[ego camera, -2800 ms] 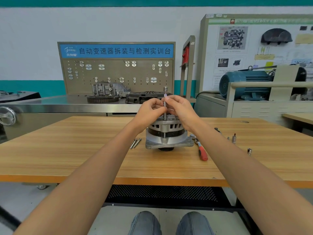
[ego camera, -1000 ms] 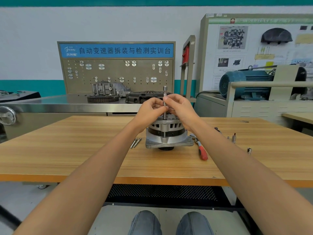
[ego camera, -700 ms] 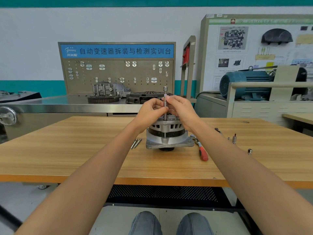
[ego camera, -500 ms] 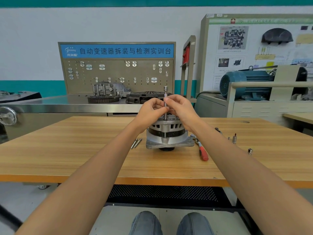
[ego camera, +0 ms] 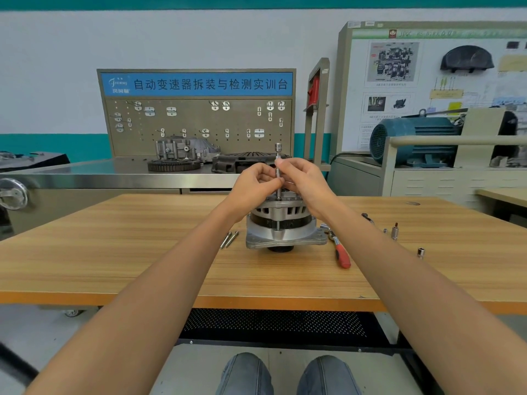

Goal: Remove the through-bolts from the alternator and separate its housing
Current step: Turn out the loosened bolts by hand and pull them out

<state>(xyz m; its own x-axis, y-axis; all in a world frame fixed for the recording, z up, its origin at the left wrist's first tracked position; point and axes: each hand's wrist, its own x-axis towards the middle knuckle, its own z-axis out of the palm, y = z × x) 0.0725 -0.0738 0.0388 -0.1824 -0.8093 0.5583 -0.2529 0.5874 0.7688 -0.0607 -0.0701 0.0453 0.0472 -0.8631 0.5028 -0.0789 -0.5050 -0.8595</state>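
A silver alternator (ego camera: 282, 226) stands upright on the wooden table (ego camera: 114, 252), its pulley end down. A thin metal socket extension bar (ego camera: 278, 166) rises vertically from the top front of its housing. My left hand (ego camera: 256, 185) pinches the bar from the left. My right hand (ego camera: 306, 181) pinches it from the right, slightly higher. Two loose through-bolts (ego camera: 229, 239) lie on the table just left of the alternator. The bolt head under the bar is hidden by my fingers.
A red-handled ratchet (ego camera: 339, 250) lies right of the alternator. Small sockets and bits (ego camera: 395, 232) stand further right, with one socket (ego camera: 421, 252) nearer the front. Behind the table are a steel bench with gearbox parts (ego camera: 182, 155) and a blue motor (ego camera: 413, 138).
My fingers have shifted slightly on the bar across the frames, as if twisting it. The bar, the alternator and the tools on the table stay where they were.
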